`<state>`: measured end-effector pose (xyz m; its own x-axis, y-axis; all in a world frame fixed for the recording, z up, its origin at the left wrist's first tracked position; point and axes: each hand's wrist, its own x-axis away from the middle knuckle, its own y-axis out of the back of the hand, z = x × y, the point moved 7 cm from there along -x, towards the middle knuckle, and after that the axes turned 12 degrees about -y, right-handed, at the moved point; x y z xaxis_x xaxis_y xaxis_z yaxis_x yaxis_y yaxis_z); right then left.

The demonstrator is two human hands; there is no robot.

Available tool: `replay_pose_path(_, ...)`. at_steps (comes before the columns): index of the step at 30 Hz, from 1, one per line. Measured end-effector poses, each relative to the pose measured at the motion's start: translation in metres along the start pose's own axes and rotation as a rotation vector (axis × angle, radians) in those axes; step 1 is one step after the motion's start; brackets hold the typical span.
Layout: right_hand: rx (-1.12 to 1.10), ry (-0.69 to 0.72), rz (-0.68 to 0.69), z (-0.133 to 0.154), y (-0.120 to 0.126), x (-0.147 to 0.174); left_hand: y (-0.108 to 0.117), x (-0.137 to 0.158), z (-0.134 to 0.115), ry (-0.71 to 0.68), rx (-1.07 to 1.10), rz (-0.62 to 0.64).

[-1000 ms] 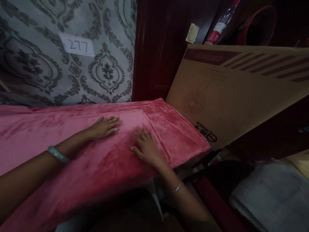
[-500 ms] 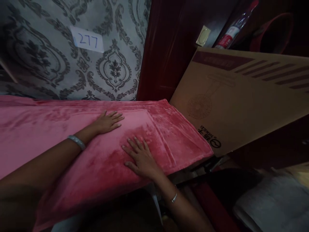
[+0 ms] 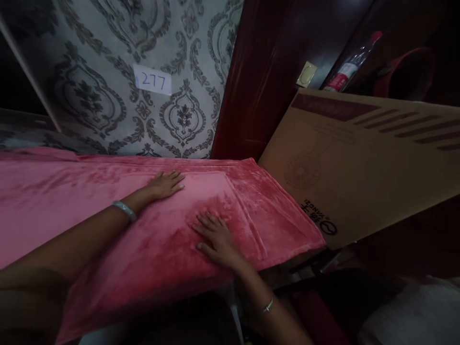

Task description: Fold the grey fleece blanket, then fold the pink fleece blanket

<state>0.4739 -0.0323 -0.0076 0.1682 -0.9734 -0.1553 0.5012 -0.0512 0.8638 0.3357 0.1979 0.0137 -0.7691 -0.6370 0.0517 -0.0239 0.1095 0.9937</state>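
A plush pink blanket (image 3: 118, 230) lies spread over a long surface that runs along the wall. Toward its right end a raised, flat-topped part shows a seamed edge. My left hand (image 3: 166, 185) rests palm down on the blanket near the wall side, fingers stretched out. Closer to me and farther right, my right hand (image 3: 217, 239) also lies flat on the pink cloth with its fingers spread. Neither hand holds anything. What lies under the blanket is hidden.
A large cardboard box (image 3: 359, 163) leans at the right against the blanket's end. Behind it stand a plastic bottle (image 3: 347, 72) and a dark red panel (image 3: 266, 72). A paper marked 277 (image 3: 153, 80) is on the patterned wall. A grey-white cloth (image 3: 413, 311) sits at lower right.
The whole view has shifted, so everything appears slightly lower and farther right. Both hands stay flat in nearly the same places on the blanket.
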Motion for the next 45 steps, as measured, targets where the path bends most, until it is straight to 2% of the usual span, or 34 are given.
replay_pose_path(3, -0.113, -0.004, -0.054, -0.006, 0.021, -0.014, 0.005, 0.034, -0.025, -0.032, -0.028, -0.036)
replay_pose_path(6, -0.074, -0.015, -0.127, -0.006, 0.04, -0.045, -0.001, 0.078, -0.069, -0.194, -0.018, -0.078)
replay_pose_path(9, 0.066, -0.011, -0.063, -0.004, 0.038, -0.089, -0.017, 0.118, -0.108, -0.358, 0.006, -0.135)
replay_pose_path(11, 0.165, -0.049, 0.008, -0.011, 0.029, -0.117, -0.028, 0.134, -0.122, -0.408, -0.016, -0.205)
replay_pose_path(14, 0.249, -0.131, 0.077, -0.032, 0.014, -0.143, -0.036, 0.146, -0.126, -0.42, -0.06, -0.322)
replay_pose_path(18, 0.253, -0.155, 0.067, -0.049, 0.003, -0.15, -0.035, 0.149, -0.127, -0.433, -0.087, -0.393)
replay_pose_path(21, 0.255, -0.157, 0.053, -0.052, 0.001, -0.147, -0.033, 0.151, -0.129, -0.437, -0.094, -0.403)
replay_pose_path(25, 0.25, -0.154, 0.048, -0.051, 0.001, -0.146, -0.038, 0.152, -0.128, -0.421, -0.049, -0.35)
replay_pose_path(28, 0.255, -0.144, 0.051, -0.051, -0.001, -0.146, -0.039, 0.149, -0.118, -0.396, 0.0, -0.274)
replay_pose_path(30, 0.254, -0.142, 0.052, -0.051, -0.003, -0.146, -0.034, 0.142, -0.101, -0.344, 0.009, -0.226)
replay_pose_path(35, 0.239, -0.153, 0.059, -0.052, -0.006, -0.146, -0.011, 0.114, -0.023, -0.063, -0.028, -0.156)
replay_pose_path(39, 0.223, -0.155, 0.074, -0.051, -0.007, -0.146, -0.005, 0.106, 0.034, 0.129, -0.034, -0.186)
replay_pose_path(42, 0.211, -0.164, 0.077, -0.051, -0.007, -0.146, -0.012, 0.114, 0.063, 0.266, 0.011, -0.219)
replay_pose_path(45, 0.215, -0.16, 0.07, -0.051, -0.007, -0.146, -0.02, 0.122, 0.08, 0.329, 0.065, -0.176)
